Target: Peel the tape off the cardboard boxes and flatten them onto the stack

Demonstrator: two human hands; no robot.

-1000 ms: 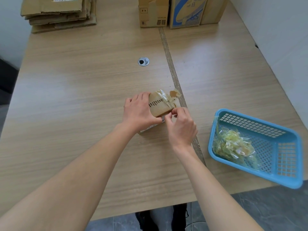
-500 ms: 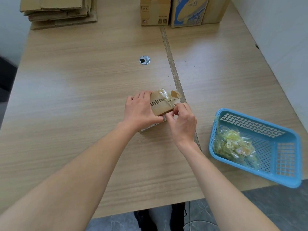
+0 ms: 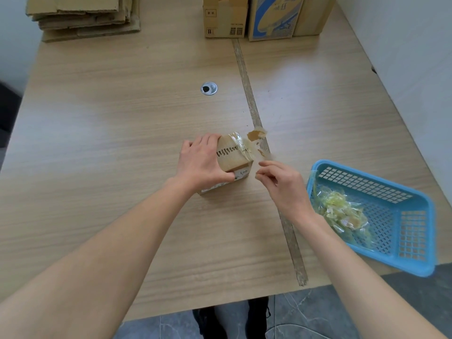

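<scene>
Cardboard box [image 3: 232, 157], unreadable black print, under left hand [image 3: 200, 165].

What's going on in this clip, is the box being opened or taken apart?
Taken apart. A person's left hand grips a small cardboard box on the table, while the right hand is beside it, fingers pinched as if pulling clear tape, which is partly lifted from the box top. A blue basket to the right holds balled-up tape scraps. Flattened cardboard is stacked at the far left corner; more boxes wait at the far edge.
</scene>
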